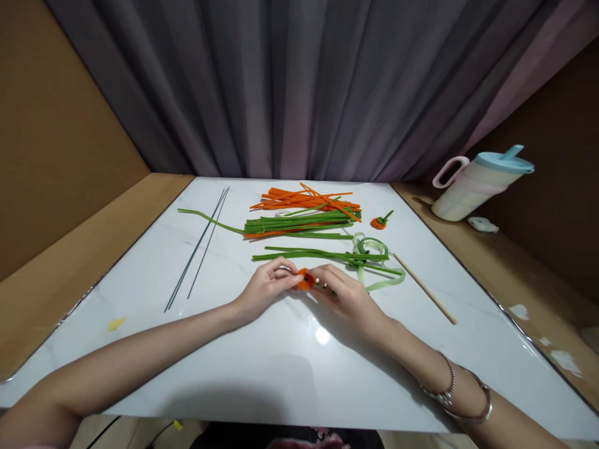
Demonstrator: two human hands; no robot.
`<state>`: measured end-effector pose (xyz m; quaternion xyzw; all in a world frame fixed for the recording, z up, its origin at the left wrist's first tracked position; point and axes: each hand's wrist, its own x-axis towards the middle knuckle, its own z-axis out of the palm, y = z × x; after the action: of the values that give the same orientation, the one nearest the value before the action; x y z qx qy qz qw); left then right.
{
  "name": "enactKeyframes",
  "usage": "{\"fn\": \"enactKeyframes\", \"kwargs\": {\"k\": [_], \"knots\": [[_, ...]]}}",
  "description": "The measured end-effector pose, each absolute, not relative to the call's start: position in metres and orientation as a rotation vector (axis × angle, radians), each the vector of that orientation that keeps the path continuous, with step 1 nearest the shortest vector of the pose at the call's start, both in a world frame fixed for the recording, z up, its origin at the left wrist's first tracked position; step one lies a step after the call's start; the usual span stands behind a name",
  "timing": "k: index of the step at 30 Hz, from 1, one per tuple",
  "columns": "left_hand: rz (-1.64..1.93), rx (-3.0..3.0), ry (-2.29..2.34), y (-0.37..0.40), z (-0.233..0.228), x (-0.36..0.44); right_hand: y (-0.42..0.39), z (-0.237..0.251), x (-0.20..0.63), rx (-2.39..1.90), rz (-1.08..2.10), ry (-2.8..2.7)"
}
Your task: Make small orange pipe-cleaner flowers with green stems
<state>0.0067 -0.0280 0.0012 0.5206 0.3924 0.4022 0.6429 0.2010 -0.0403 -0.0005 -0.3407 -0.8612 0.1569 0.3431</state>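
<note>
My left hand [266, 288] and my right hand [344, 293] meet at the middle of the white table [281, 362]. Both pinch a small orange pipe-cleaner coil [304, 279] between their fingertips, just above the tabletop. Right behind the hands lies a loose row of green pipe cleaners [318, 254]. Farther back sit a bundle of green pipe cleaners [299, 224] and a heap of orange pipe cleaners [306, 199]. A finished small orange coil with a green stem [380, 221] rests at the back right.
Thin dark green wires [199, 249] lie diagonally on the left. A roll of pale green tape [374, 259] and a wooden stick [425, 288] lie to the right. A lidded jug [477, 184] stands on the wooden ledge at right. A grey curtain hangs behind.
</note>
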Motion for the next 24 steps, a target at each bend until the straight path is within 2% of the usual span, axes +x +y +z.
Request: {"fn": "enactKeyframes", "kwargs": {"k": [15,24], "knots": [[0.94,1.594,0.933,-0.029,0.0,0.003,-0.043,0.01,0.203,-0.855,0.414,-2.153],[0.939,2.155,0.84,-0.025,0.0,-0.009,-0.04,0.013,0.208,-0.807,0.429,-2.203]]}}
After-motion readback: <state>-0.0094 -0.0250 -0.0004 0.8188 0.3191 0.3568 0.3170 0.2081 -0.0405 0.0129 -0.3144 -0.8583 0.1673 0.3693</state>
